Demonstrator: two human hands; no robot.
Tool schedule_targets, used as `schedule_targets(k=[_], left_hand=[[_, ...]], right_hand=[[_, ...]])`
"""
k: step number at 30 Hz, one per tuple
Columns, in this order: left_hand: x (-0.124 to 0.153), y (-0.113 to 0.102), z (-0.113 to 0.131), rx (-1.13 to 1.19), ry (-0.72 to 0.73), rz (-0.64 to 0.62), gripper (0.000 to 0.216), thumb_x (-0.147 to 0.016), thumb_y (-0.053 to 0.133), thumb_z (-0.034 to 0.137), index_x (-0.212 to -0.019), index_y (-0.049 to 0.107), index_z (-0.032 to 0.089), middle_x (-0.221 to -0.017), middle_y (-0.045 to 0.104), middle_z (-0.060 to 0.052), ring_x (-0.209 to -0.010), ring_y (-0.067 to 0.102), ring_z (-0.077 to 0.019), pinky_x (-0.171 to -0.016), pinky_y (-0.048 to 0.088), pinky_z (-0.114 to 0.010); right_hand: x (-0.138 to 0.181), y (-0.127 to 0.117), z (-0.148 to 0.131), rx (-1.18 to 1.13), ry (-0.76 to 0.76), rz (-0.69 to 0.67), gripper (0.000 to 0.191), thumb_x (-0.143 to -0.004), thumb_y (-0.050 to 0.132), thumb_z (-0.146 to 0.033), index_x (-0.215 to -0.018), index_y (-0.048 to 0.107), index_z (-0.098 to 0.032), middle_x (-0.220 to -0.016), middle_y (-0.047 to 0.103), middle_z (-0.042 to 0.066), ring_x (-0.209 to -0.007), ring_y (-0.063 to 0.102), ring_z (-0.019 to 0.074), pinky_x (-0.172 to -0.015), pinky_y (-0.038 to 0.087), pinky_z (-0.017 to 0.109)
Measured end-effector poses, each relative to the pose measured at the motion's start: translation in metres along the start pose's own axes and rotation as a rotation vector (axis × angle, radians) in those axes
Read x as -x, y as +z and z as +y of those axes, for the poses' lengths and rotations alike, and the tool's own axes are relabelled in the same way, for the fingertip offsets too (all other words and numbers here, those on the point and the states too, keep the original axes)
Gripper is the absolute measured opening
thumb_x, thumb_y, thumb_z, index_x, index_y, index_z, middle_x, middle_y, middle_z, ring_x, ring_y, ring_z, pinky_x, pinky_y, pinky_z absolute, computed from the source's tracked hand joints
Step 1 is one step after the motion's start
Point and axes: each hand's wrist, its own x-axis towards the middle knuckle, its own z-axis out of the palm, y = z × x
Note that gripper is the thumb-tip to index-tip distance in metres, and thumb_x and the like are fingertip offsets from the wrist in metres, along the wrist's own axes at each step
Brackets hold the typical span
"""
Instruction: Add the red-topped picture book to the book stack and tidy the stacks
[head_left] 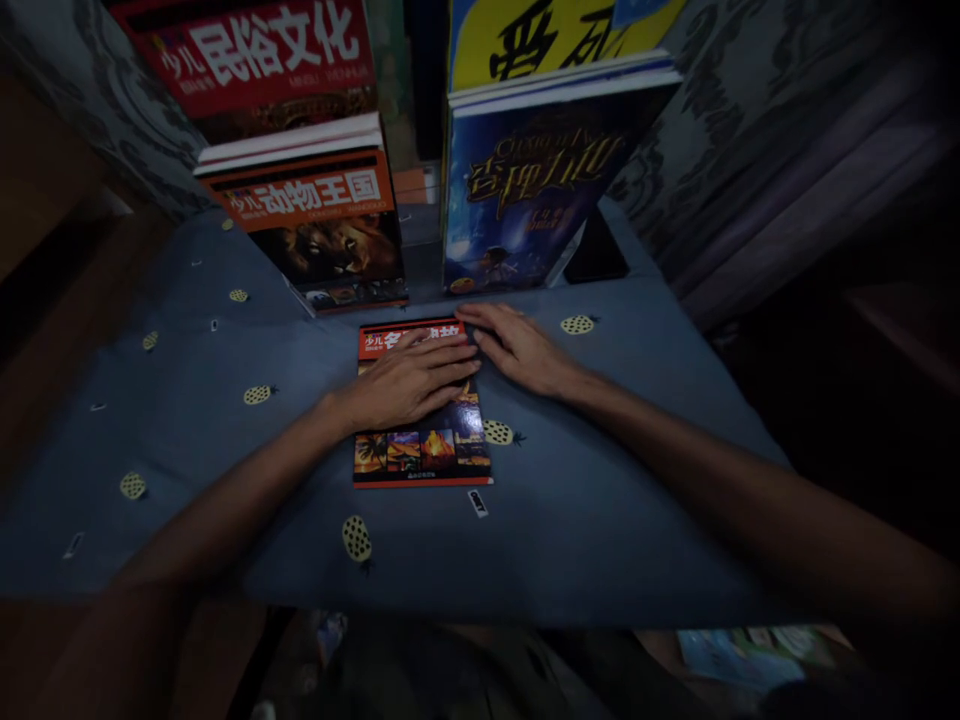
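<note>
A book (pixel 420 455) with a red-and-black cover and small photos along its bottom lies closed on the blue cloth. My left hand (pixel 412 378) rests flat across the upper middle of its cover, fingers stretched to the right and hiding part of the title. At the book's upper right corner is my right hand (pixel 517 345), its fingertips touching the edge there. The fingers of my right hand are extended, with the thumb a little apart, and they grip nothing.
An orange animal book (pixel 330 235) with a lion stands upright behind on the left, before a red book (pixel 277 60). Right of them stand a blue book (pixel 525 180) and a yellow one (pixel 555 40). A dark flat object (pixel 598 250) lies beside these. The tablecloth (pixel 600 500) has pineapple prints.
</note>
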Motion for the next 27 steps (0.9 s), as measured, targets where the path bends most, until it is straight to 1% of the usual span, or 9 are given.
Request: schedule_targets(k=[4,8,11,15,17,20,24,27], left_hand=[[0.004,-0.001,0.01,0.034,0.061,-0.013,0.042,-0.106,0.036,0.036,-0.142,0.053,0.023,-0.149,0.055,-0.005,-0.148,0.038,-0.0221,-0.122,0.023,-0.051],[0.009,-0.003,0.018,0.067,0.118,-0.012,0.041,-0.105,0.042,0.036,-0.142,0.053,0.024,-0.148,0.056,-0.007,-0.147,0.039,-0.0239,-0.123,0.023,-0.052],[0.014,-0.003,0.025,0.125,0.159,0.002,0.04,-0.104,0.045,0.035,-0.142,0.054,0.026,-0.146,0.058,-0.006,-0.146,0.041,-0.0243,-0.124,0.02,-0.054],[0.021,-0.002,0.04,0.176,0.224,-0.003,0.038,-0.102,0.049,0.035,-0.138,0.057,0.029,-0.143,0.061,-0.005,-0.144,0.044,-0.0241,-0.124,0.022,-0.053],[0.024,-0.002,0.047,0.178,0.252,-0.024,0.036,-0.102,0.049,0.034,-0.136,0.059,0.029,-0.144,0.06,-0.004,-0.144,0.045,-0.0235,-0.124,0.023,-0.053],[0.026,-0.003,0.053,0.164,0.289,-0.063,0.034,-0.103,0.047,0.032,-0.134,0.06,0.025,-0.146,0.058,-0.004,-0.144,0.044,-0.0215,-0.125,0.023,-0.049],[0.026,-0.005,0.054,0.133,0.281,-0.109,0.035,-0.105,0.042,0.035,-0.134,0.059,0.025,-0.148,0.055,-0.003,-0.146,0.042,-0.02,-0.126,0.02,-0.049],[0.026,-0.005,0.053,0.133,0.284,-0.1,0.037,-0.105,0.04,0.036,-0.134,0.059,0.024,-0.15,0.054,-0.004,-0.146,0.042,-0.0193,-0.127,0.019,-0.047]], right_hand=[[0.001,0.0,-0.002,0.008,0.016,0.009,0.042,-0.097,0.042,-0.025,-0.137,0.052,-0.019,-0.134,0.066,0.011,-0.126,0.058,0.029,-0.106,0.046,0.053],[0.001,0.0,-0.003,0.01,0.008,-0.001,0.042,-0.097,0.041,-0.026,-0.137,0.052,-0.019,-0.135,0.066,0.01,-0.126,0.058,0.0287,-0.107,0.045,0.052],[0.001,-0.001,-0.003,0.01,0.008,-0.007,0.043,-0.098,0.041,-0.028,-0.138,0.052,-0.019,-0.136,0.065,0.01,-0.127,0.057,0.029,-0.108,0.044,0.052],[0.001,-0.001,-0.002,0.012,0.016,-0.005,0.043,-0.098,0.042,-0.029,-0.138,0.053,-0.02,-0.135,0.065,0.009,-0.126,0.057,0.0298,-0.108,0.044,0.053],[0.001,-0.001,-0.003,0.015,0.015,-0.004,0.043,-0.098,0.042,-0.03,-0.138,0.054,-0.02,-0.136,0.065,0.01,-0.126,0.057,0.0303,-0.107,0.045,0.053],[0.001,-0.001,-0.003,0.029,0.004,0.001,0.043,-0.098,0.042,-0.032,-0.137,0.055,-0.018,-0.135,0.065,0.012,-0.125,0.058,0.0315,-0.106,0.046,0.055],[0.002,0.0,-0.003,0.043,-0.017,0.028,0.042,-0.099,0.043,-0.033,-0.137,0.055,-0.021,-0.132,0.066,0.011,-0.124,0.059,0.0314,-0.105,0.047,0.056],[0.003,0.002,-0.003,0.063,-0.015,0.033,0.042,-0.1,0.042,-0.034,-0.138,0.055,-0.022,-0.133,0.066,0.012,-0.124,0.06,0.0322,-0.104,0.048,0.058]])
